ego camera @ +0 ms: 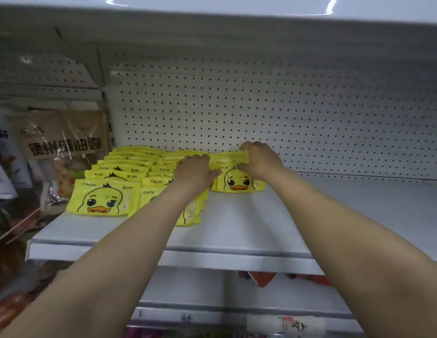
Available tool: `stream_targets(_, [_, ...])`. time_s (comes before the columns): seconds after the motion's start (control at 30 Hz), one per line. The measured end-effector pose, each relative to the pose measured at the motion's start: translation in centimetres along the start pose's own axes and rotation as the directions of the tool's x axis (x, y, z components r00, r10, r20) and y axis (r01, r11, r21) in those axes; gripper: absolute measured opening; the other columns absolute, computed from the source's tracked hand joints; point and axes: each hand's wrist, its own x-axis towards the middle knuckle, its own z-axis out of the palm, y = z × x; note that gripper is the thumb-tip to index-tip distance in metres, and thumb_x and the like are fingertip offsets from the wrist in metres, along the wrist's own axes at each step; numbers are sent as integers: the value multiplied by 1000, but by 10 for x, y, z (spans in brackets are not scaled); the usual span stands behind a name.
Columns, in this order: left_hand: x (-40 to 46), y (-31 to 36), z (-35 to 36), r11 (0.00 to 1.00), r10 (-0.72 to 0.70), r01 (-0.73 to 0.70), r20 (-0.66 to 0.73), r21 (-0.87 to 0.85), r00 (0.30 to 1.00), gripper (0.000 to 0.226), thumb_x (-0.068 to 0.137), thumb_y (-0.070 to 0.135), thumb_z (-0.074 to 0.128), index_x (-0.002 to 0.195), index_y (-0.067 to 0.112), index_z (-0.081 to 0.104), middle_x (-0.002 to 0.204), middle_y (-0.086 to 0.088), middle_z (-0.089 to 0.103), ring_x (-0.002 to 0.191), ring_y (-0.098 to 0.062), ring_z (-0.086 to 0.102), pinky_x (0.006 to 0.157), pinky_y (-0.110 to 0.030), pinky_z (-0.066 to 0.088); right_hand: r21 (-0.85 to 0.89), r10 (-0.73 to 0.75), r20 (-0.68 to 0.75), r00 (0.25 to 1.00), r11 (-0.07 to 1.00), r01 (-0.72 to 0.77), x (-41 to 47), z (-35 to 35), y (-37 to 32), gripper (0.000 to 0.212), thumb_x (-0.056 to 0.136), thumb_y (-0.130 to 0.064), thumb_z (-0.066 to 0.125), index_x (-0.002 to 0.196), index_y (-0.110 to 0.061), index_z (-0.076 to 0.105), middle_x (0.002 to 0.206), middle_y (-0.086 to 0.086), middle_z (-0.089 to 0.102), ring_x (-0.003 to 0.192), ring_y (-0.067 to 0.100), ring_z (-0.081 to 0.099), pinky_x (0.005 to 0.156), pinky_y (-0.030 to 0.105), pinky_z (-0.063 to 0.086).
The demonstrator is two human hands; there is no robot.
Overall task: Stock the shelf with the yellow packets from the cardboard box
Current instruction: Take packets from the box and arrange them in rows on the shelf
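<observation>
Yellow packets with a cartoon duck face lie in overlapping rows on the white shelf (249,225). The left row (100,198) and the middle row (161,176) run back to the pegboard. A shorter third row (237,182) sits to the right. My left hand (196,170) rests on the left side of this third row, between it and the middle row. My right hand (260,158) lies on the row's right side, with fingers curled over the rear packets. The cardboard box is out of view.
A white pegboard wall (285,113) backs the shelf, and another shelf hangs close overhead. Brown bagged goods (63,137) stand in the bay to the left. Bare shelf surface extends right of the packets. Lower shelves with red items show below.
</observation>
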Motion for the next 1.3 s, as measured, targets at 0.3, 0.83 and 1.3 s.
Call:
stream_targets(0.3, [-110, -5, -65, 986, -125, 91, -251, -141, 960, 56, 83, 46, 69, 129, 18, 54, 126, -10, 59, 115, -31, 55, 89, -42, 48, 125, -283, -28, 959, 950, 285, -74, -54, -43, 58, 86, -46, 68, 139, -30, 50, 141, 4, 51, 131, 25, 46, 103, 38, 41])
stream_targets(0.83, [-345, -101, -141, 925, -311, 365, -343, 107, 887, 51, 84, 43, 67, 129, 22, 53, 116, -8, 60, 107, -31, 56, 81, -40, 50, 318, -668, -57, 742, 692, 648, -196, -24, -212, 56, 87, -50, 65, 138, -30, 50, 142, -1, 51, 133, 23, 43, 105, 42, 41])
stream_targets(1.3, [-415, -337, -144, 866, -421, 475, -285, 155, 861, 48, 86, 45, 62, 126, 21, 54, 114, -6, 61, 106, -30, 56, 81, -46, 52, 351, -745, 95, 660, 646, 678, -203, 79, -461, 58, 90, -52, 62, 141, -29, 46, 145, -3, 47, 134, 22, 41, 106, 40, 39])
